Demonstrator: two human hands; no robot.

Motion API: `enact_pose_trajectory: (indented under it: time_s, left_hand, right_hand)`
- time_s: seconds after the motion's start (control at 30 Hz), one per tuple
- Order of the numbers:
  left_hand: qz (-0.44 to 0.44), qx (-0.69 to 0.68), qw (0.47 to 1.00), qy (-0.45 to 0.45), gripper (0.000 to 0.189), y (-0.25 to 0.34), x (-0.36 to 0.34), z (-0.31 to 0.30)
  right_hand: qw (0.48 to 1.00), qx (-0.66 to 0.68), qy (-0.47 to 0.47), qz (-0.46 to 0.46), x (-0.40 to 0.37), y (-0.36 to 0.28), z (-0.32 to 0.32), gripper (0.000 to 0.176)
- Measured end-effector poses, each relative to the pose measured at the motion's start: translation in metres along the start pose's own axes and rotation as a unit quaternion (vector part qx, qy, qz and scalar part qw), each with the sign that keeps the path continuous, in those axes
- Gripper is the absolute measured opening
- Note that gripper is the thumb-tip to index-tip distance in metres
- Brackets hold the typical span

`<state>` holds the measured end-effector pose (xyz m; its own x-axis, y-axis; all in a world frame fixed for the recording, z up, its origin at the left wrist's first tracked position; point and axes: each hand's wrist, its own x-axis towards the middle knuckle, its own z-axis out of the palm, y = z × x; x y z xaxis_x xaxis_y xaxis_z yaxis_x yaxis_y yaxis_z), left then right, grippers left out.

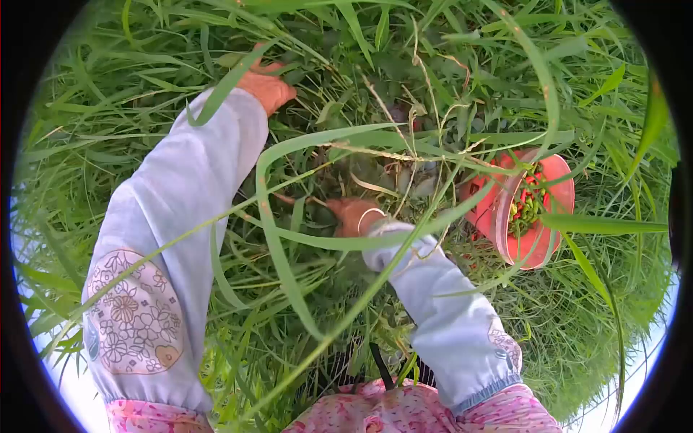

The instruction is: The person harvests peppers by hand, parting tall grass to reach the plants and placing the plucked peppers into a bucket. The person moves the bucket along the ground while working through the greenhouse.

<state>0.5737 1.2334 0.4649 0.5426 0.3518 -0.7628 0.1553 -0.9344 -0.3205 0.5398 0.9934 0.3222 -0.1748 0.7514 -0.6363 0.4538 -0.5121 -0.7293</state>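
Note:
My left hand reaches into the tall grass at the upper left, its thumb and fingers apart, partly covered by blades; no object shows in it. Lower and nearer the middle, my right hand wears a pale bracelet and is down among leaves and stems. Grass hides most of its fingers, so I cannot make out whether it grips anything. To the right of this hand, a red bucket leans in the grass with small red and green chili peppers inside.
Dense green grass surrounds both hands. Long blades arch close to the camera and cross in front of the arms. Dry, pale stems stand between the hands and the bucket. Light blue sleeves cover both forearms.

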Motion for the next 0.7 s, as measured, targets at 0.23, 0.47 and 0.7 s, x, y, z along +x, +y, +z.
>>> enact_pose_trajectory:
  time_s: [0.23, 0.47, 0.7]
  left_hand:
    - [0.036, -0.130, 0.990, 0.042, 0.020, -0.059, 0.104, 0.089]
    - [0.018, -0.212, 0.977, 0.027, 0.022, -0.036, 0.047, 0.058]
    - [0.117, -0.351, 0.922, 0.115, 0.021, -0.049, 0.011, 0.062]
  right_hand:
    - [0.979, -0.200, -0.031, -0.028, -0.041, 0.033, 0.061, 0.042]
    - [0.976, -0.215, -0.011, -0.009, -0.092, 0.045, 0.056, 0.031]
    - [0.975, -0.217, 0.019, -0.033, -0.088, 0.058, 0.062, 0.030]
